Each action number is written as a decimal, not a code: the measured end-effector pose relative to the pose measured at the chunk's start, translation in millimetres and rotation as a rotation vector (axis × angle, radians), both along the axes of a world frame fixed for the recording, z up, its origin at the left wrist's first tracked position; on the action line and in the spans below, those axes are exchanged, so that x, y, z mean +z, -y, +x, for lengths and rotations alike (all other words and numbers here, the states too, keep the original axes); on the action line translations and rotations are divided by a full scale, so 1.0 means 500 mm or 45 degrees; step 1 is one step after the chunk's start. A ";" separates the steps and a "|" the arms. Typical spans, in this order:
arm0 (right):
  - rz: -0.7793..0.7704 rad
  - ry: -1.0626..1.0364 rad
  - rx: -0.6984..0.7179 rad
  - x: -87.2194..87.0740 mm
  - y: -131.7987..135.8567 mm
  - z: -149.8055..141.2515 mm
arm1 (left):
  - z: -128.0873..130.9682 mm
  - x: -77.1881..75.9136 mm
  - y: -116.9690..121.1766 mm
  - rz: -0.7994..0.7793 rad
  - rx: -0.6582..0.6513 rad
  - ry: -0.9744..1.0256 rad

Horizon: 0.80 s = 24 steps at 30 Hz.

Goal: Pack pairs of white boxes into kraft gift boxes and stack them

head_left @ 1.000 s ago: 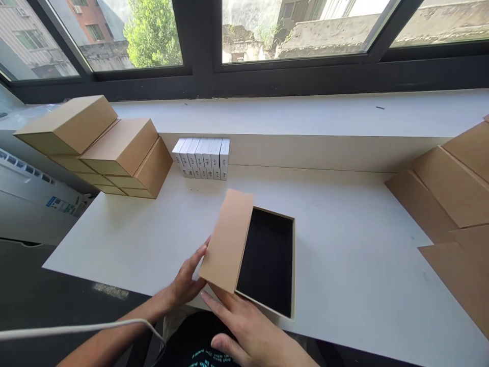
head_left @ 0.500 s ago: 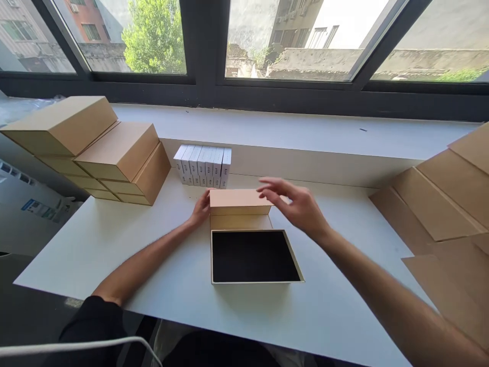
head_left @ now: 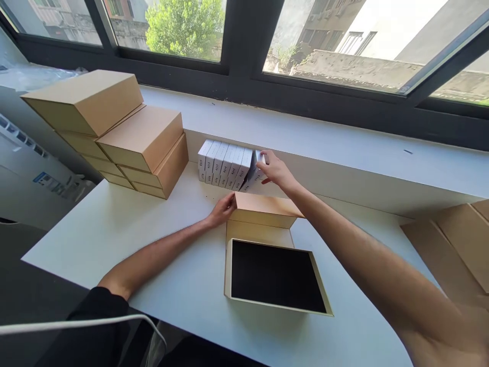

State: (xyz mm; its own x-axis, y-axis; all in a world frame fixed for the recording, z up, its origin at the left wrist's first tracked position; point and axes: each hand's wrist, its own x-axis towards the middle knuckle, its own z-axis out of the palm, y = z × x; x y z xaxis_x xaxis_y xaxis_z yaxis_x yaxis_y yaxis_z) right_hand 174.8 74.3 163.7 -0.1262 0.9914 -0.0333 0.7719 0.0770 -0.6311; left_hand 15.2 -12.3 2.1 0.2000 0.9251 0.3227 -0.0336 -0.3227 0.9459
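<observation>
An open kraft box (head_left: 275, 275) with a black lining lies on the white table (head_left: 160, 255). Its lid (head_left: 265, 209) stands raised at the far side. My left hand (head_left: 223, 210) rests against the lid's left end, fingers curled on its edge. My right hand (head_left: 275, 171) reaches past the lid to a row of small white boxes (head_left: 225, 164) standing against the sill. Its fingers pinch the rightmost white box (head_left: 258, 167), which tilts away from the row.
Stacked closed kraft boxes (head_left: 114, 132) fill the far left of the table. Flat kraft cardboard sheets (head_left: 454, 250) lie at the right edge. A white sill (head_left: 344, 148) and dark window frames run behind. A white cable (head_left: 76, 326) crosses the lower left.
The box was turned so its lid stands at the far side. My right hand moved from above the lid to the white boxes and took hold of the rightmost one. The view shifted right.
</observation>
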 end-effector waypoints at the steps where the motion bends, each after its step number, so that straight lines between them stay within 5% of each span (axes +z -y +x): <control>1: 0.004 0.000 -0.011 0.000 0.001 0.008 | 0.000 0.001 0.000 -0.015 0.003 0.003; 8: 0.123 -0.218 -0.035 0.045 0.058 0.100 | -0.003 0.004 0.003 0.052 -0.032 0.032; 12: 0.199 -0.459 0.073 0.106 0.197 0.172 | -0.004 0.004 0.003 0.083 -0.046 0.060; 15: 0.012 -0.370 0.111 0.114 0.325 0.204 | -0.005 0.003 0.003 0.063 0.011 0.023; 18: -0.282 -0.240 0.225 0.066 0.416 0.211 | -0.006 0.000 0.004 0.073 0.095 -0.029; 21: -0.488 -0.220 0.270 -0.020 0.449 0.207 | -0.004 -0.002 0.008 0.094 0.135 -0.062; 24: -0.379 -0.123 0.357 -0.104 0.449 0.187 | -0.003 -0.002 0.011 0.077 0.150 -0.079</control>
